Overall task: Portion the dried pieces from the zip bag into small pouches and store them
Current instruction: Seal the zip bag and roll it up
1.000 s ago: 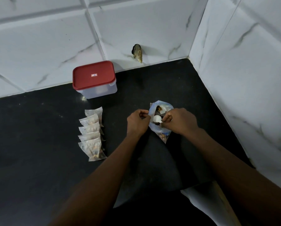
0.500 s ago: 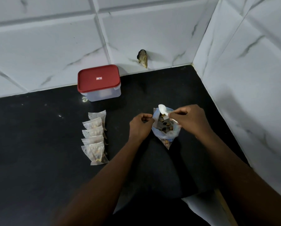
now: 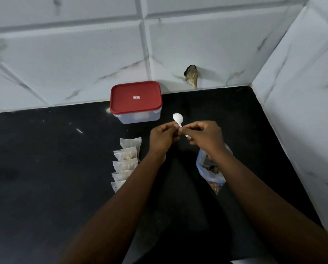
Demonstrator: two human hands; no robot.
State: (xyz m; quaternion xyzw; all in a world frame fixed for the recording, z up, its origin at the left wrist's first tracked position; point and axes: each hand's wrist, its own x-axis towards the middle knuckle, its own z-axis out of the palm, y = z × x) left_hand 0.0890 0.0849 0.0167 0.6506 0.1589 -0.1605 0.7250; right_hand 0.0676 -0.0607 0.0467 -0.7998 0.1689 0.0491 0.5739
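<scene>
A white plastic spoon (image 3: pixel 178 118) is held above the glossy black surface (image 3: pixel 45 168), far of the work area and just near of the red-lidded clear plastic container (image 3: pixel 136 102). Its bowl is pointed away from the person and appears empty.

The right hand (image 3: pixel 207 138) has a closed grip: thumb and forefinger are pinched on the handle, and the remaining fingers are curled beneath. The left hand (image 3: pixel 164 137) is also closed, with its fingertips brought against the spoon's neck. This is judged to be a second pinch on the spoon, though the contact is partly hidden. No pouch is seen in either hand.

The clear plastic zip bag (image 3: pixel 210 169) lies on the surface near and right of the hands, partly under the right forearm. Its mouth is left open, presumably for scooping, and dark dried pieces (image 3: pixel 210 166) are seen inside. It is touched by neither hand.

A row of small clear pouches (image 3: pixel 126 162) is laid overlapping to the left, running near to far. Pale contents show in several. They are judged to be finished portions, set aside within reach of the container. The container stands closed against the white marble-patterned tiled wall (image 3: pixel 64 54), so storage has not yet been done.

The step in hand is judged to be a re-gripping or handover of the spoon.
</scene>
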